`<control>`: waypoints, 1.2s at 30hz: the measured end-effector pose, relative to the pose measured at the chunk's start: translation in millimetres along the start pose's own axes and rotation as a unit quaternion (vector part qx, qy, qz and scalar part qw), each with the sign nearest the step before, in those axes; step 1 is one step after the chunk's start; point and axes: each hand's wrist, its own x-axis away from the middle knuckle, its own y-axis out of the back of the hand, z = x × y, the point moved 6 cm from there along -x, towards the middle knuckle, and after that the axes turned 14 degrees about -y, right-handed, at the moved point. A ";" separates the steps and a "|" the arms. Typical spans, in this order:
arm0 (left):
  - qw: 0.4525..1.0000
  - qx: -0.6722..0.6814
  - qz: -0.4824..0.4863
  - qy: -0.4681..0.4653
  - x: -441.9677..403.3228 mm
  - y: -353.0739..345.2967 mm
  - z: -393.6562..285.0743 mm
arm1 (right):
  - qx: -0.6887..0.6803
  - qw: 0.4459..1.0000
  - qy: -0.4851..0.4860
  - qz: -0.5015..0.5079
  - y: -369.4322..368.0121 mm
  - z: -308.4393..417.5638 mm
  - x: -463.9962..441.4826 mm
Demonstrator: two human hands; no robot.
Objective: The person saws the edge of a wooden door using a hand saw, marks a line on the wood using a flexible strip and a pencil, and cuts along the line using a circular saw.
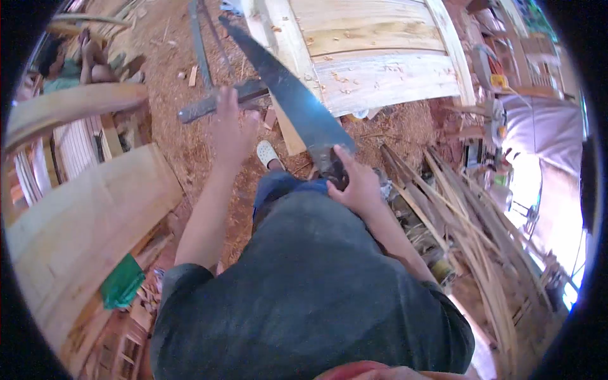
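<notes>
My right hand (358,183) is closed around the dark handle of a handsaw (294,101). The saw's wide metal blade points away and to the left, its tip near the edge of a wooden panel (380,69). Slightly blurred, my left hand (234,130) is raised on the left with thumb and fingers apart, and nothing shows in it. Behind its fingers is a dark bar (202,109), apparently part of a stand; whether the hand touches it I cannot tell. A pale wooden piece (289,130) shows partly behind the blade.
Sawdust and shavings cover the ground (171,69). Large boards (95,221) lie at the left, beside a green bag (123,282). Long wooden strips (472,234) are piled at the right. Another person (92,66) sits at the far left.
</notes>
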 end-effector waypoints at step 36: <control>0.882 -0.158 0.294 -0.333 -22.5 -62.7 -84.0 | 0.054 0.964 -0.251 0.063 -104.5 -11.2 140.9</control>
